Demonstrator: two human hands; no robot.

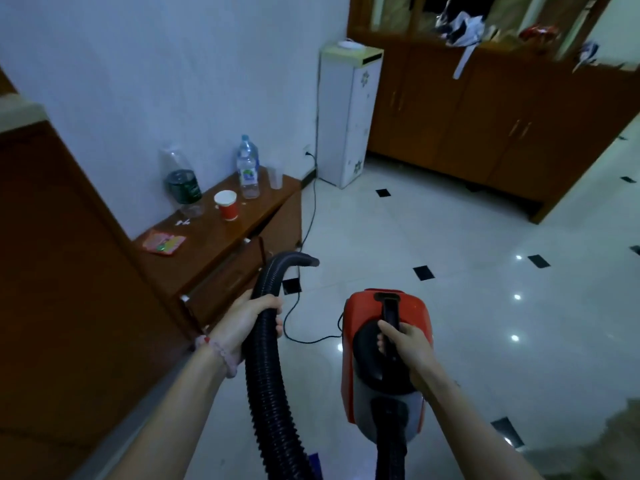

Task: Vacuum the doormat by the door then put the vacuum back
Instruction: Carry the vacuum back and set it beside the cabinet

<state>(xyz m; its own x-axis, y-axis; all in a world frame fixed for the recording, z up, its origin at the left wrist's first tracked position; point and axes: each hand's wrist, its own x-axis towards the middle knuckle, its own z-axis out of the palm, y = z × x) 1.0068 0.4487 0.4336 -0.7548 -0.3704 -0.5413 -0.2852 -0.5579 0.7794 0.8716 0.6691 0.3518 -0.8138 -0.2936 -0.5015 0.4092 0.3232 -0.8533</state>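
Observation:
A small red and grey canister vacuum (pixel 360 327) hangs above the white tiled floor in front of me. My right hand (pixel 408 348) is closed around its black carry handle. My left hand (pixel 249 317) grips the black ribbed hose (pixel 266 393) just below its curved nozzle end (pixel 294 259), which points right. The hose loops down out of view and back to the vacuum's front. A black power cord (pixel 308 220) runs from the vacuum across the floor to a wall socket. A blurred brownish patch (pixel 620 431) at the lower right edge may be the doormat.
A low wooden cabinet (pixel 221 251) stands at the left wall with bottles, a red paper cup and a snack packet on it. A white water dispenser (pixel 346 116) stands in the corner. A tall wooden cupboard (pixel 485 109) fills the back right. A wooden door or panel (pixel 69 271) is close on my left.

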